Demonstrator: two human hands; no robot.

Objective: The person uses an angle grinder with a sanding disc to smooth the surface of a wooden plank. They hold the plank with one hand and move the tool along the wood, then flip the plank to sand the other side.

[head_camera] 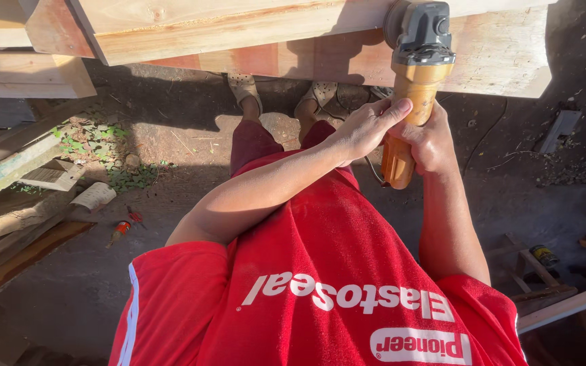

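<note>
Both my hands grip an angle grinder [420,64] with an orange body and a grey head. My left hand [366,129] wraps the orange body from the left, thumb up along it. My right hand [433,141] holds the lower handle from the right. The grinder's head rests against the near face of a thick wooden beam [503,51] that runs across the top of the view. My red shirt [320,285] fills the bottom of the view, and my sandalled feet [286,95] stand under the beam on the dirt ground.
Weathered planks and timber [15,163] are stacked at the left. A small red-handled tool [118,232] lies on the ground beside them. A dark cable [483,139] trails on the dirt at the right, near a wooden frame [540,285] and a small can [544,255].
</note>
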